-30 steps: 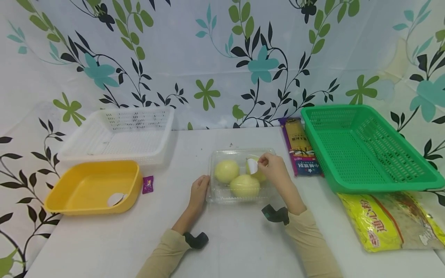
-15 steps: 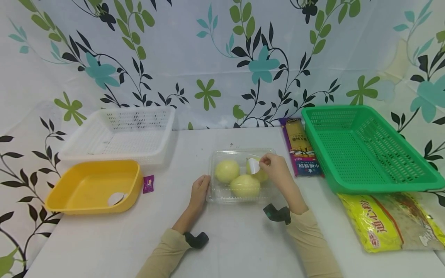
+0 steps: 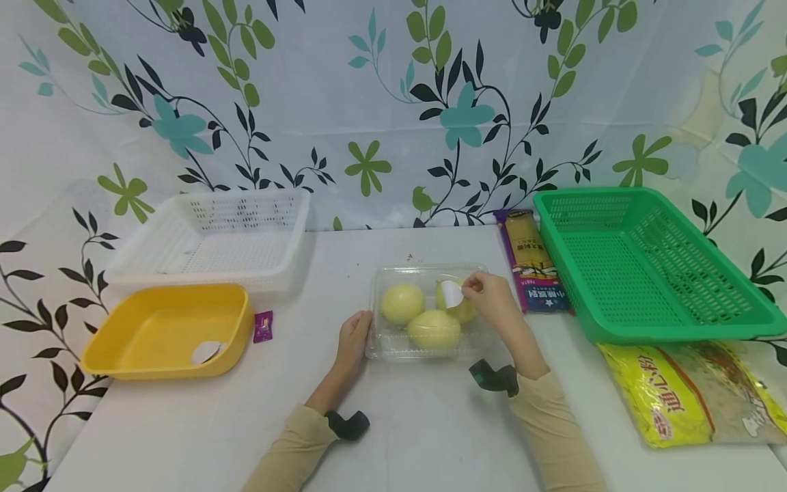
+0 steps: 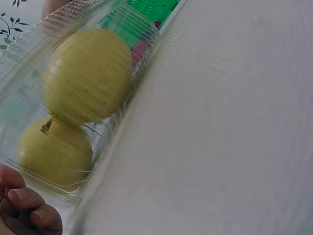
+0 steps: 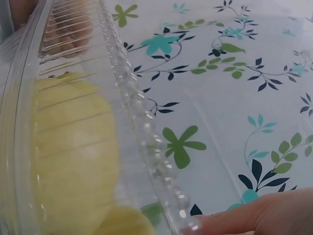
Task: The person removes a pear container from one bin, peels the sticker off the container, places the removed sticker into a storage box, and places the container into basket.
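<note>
Head view, white sticker (image 3: pixel 451 294): over the far right of the box (image 3: pixel 386 347); right hand (image 3: pixel 494 301) pinches its edge, the best hold; likely light, limp.
Left-wrist view, box: probably slippery plastic; left hand (image 4: pixel 27 200) curled beside it, grip unclear; white table (image 4: pixel 220 122) below.
Right-wrist view, cloth (image 5: pixel 210 112): leaf-patterned.

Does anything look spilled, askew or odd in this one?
Two minor things: dark specks mar the white table just beyond the clear container, too small to identify, and a white disc lies in the yellow basin like a stray scrap.
</note>
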A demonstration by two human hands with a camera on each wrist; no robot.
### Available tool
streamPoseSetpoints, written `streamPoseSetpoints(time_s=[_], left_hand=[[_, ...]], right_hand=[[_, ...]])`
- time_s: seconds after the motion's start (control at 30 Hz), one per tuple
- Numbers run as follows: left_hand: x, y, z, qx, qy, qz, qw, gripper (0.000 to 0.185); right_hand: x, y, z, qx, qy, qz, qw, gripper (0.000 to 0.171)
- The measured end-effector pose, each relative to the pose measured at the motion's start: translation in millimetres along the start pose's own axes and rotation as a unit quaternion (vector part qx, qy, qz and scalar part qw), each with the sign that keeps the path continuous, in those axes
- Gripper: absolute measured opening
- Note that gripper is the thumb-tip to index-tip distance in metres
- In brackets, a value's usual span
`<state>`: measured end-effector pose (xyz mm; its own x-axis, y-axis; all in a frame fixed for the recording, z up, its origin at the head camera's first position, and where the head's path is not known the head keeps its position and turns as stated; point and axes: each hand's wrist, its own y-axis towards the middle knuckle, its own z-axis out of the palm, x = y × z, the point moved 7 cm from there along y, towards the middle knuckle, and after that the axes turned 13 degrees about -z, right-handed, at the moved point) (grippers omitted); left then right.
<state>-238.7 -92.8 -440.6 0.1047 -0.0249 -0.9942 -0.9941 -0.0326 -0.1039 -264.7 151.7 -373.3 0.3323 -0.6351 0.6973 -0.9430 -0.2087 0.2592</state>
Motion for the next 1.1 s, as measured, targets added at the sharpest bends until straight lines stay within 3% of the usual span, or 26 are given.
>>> streamPoseSetpoints(time_s=[0.3,0.83,1.1], left_hand=[[-2.1,-1.7,0.4,0.003,0.011,0.020,0.9997,0.032],[0.6,-2.2,-2.1,-0.019,-0.007,-0.002,0.9998,0.033],[-0.8,-0.9,-0.5,-0.014,0.003,-0.007,0.9999,0.033]], right_hand=[[-5.2,-1.2,1.6,0.021,0.002,0.012,1.000,0.014],[-4.6,-3.1,-4.6,0.010,0.006,0.029,0.999,0.010],[-4.2,-4.4,-10.3,0.000,0.014,0.033,0.999,0.008]])
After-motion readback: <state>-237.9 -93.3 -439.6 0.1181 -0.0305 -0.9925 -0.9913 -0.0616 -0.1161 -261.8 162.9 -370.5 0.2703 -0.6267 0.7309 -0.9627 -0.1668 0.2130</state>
